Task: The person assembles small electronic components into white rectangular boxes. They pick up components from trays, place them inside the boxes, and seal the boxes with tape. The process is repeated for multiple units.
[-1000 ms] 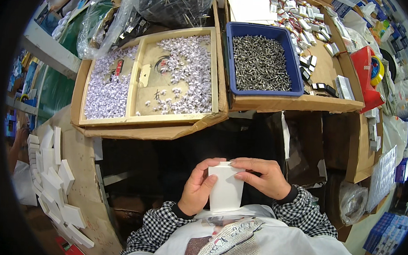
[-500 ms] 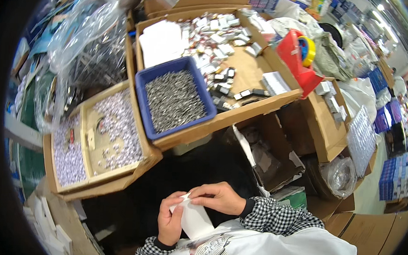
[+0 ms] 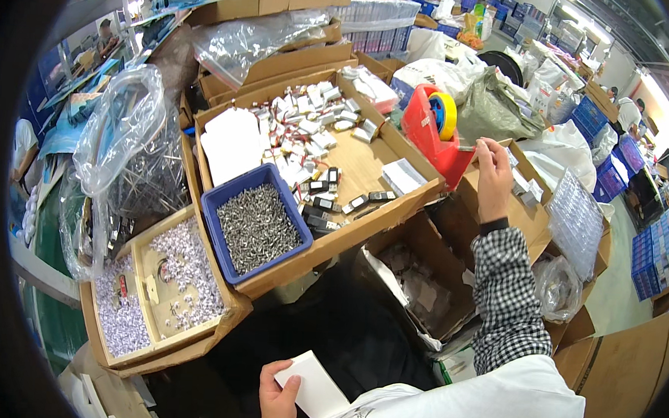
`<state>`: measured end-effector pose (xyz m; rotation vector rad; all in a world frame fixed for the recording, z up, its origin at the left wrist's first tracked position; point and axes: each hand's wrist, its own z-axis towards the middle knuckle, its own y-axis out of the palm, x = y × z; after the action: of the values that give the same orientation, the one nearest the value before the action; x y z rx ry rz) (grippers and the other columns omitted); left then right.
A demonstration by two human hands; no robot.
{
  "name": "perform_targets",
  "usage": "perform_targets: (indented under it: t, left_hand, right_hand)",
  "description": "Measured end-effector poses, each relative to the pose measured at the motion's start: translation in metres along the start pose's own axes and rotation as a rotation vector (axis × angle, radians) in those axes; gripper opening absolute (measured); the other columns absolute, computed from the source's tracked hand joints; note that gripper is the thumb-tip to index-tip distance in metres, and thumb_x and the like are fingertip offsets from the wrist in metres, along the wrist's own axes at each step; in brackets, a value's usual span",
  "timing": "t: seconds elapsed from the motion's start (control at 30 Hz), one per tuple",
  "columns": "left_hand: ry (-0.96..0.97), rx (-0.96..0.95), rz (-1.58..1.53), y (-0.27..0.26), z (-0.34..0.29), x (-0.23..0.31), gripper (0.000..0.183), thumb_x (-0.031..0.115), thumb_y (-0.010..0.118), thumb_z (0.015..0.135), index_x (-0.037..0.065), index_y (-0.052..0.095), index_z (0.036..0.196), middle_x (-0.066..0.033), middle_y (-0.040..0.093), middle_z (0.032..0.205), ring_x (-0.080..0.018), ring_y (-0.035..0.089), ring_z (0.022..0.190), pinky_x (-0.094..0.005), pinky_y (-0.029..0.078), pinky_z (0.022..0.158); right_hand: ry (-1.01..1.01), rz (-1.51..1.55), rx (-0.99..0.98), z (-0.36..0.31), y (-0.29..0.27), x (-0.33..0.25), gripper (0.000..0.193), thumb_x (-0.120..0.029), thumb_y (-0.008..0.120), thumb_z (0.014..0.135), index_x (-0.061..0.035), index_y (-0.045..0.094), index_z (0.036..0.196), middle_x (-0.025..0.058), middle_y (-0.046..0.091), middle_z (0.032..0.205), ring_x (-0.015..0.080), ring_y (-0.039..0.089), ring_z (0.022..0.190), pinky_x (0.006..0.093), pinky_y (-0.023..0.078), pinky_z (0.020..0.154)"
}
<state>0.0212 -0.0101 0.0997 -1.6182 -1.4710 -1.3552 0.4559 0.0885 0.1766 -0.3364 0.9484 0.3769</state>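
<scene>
Low in front of me, my left hand (image 3: 279, 397) grips a small flat white box (image 3: 313, 387), thumb across its front and fingers behind. Out to the right, my right hand (image 3: 492, 183) is raised with thumb and forefinger pinched at the front end of a red tape dispenser (image 3: 423, 130). Between the fingertips and the dispenser is a thin strip, apparently the adhesive tape's end, though it is hard to see. A tape roll with a yellow core (image 3: 447, 118) sits in the dispenser.
A shallow carton (image 3: 396, 193) holds small silvery parts, black pieces, white sheets and a blue bin (image 3: 302, 241) of metal pieces. Left of it, a divided wooden tray (image 3: 147, 316) contains small whitish parts. A deep cardboard box (image 3: 453, 261) stands below the dispenser; plastic bags (image 3: 114, 152) lie at left.
My right hand has left the white box and reached up and right to the tape dispenser. My left hand keeps the box, now lower. The view has shifted.
</scene>
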Motion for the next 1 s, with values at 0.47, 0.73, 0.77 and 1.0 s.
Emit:
perform_targets:
  t: [0.47, 0.73, 0.77, 1.0]
  left_hand:
    - [0.025, -0.012, -0.053, 0.002, -0.007, 0.0, 0.029, 0.001, 0.055, 0.092, 0.001, 0.05, 0.12, -0.0095, 0.054, 0.113, -0.0168, 0.051, 0.103, -0.0293, 0.04, 0.094]
    - [0.071, -0.017, -0.08, 0.001, -0.009, -0.004, 0.032, -0.001, 0.056, 0.09, 0.001, 0.048, 0.121, -0.0096, 0.055, 0.111, -0.0169, 0.053, 0.102, -0.0293, 0.042, 0.092]
    - [0.076, -0.02, -0.083, 0.0, -0.009, -0.005, 0.033, -0.001, 0.056, 0.09, 0.001, 0.048, 0.122, -0.0097, 0.056, 0.111, -0.0168, 0.053, 0.102, -0.0293, 0.042, 0.092]
    - [0.012, -0.083, -0.114, -0.005, -0.006, -0.008, 0.037, -0.003, 0.055, 0.089, 0.002, 0.046, 0.124, -0.01, 0.055, 0.112, -0.0169, 0.052, 0.104, -0.0301, 0.042, 0.094]
  right_hand:
    - [0.278, 0.274, -0.262, 0.038, -0.004, -0.017, 0.024, -0.031, 0.067, 0.088, -0.0067, 0.068, 0.088, -0.0062, 0.059, 0.079, 0.002, 0.042, 0.065, 0.0192, 0.033, 0.06]
    - [0.418, 0.203, -0.199, 0.013, -0.016, -0.022, 0.027, -0.035, 0.066, 0.09, -0.0087, 0.066, 0.084, -0.0066, 0.056, 0.076, 0.0018, 0.043, 0.063, 0.0165, 0.033, 0.054]
    - [0.468, 0.194, -0.179, 0.008, -0.019, -0.019, 0.027, -0.035, 0.065, 0.09, -0.0089, 0.066, 0.086, -0.0066, 0.056, 0.077, 0.0019, 0.043, 0.063, 0.0162, 0.034, 0.054]
    - [0.621, 0.52, -0.28, -0.017, -0.027, 0.004, 0.021, -0.03, 0.062, 0.093, -0.0095, 0.062, 0.099, -0.0011, 0.066, 0.09, 0.005, 0.06, 0.077, 0.0187, 0.047, 0.062]
